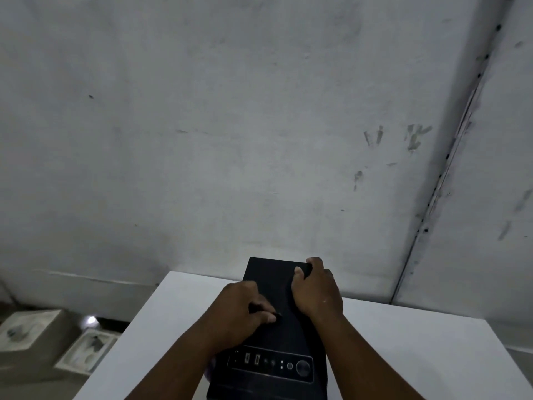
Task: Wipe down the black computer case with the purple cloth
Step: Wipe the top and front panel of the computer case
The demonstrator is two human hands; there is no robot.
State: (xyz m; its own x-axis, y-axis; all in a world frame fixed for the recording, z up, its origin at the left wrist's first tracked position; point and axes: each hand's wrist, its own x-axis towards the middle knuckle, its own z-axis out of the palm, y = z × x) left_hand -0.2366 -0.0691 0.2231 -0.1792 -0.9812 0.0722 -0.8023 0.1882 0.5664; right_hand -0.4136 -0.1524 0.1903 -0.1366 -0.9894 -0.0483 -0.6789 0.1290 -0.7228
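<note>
The black computer case [268,287] stands on a white table [161,327], its top panel facing me and its button and port strip at the near end. My right hand [315,287] grips the case's far right edge, thumb on top and fingers round the side. My left hand [245,307] lies over the case's left edge with its fingers curled on the top panel. A small piece of the purple cloth [211,368] shows beside the case's left side, under my left forearm; the rest of it is hidden.
A stained grey wall [230,125] rises close behind the table. On the floor at the lower left lie pale concrete blocks [28,330] and a flat tile [86,350]. The table's far edge runs just behind the case.
</note>
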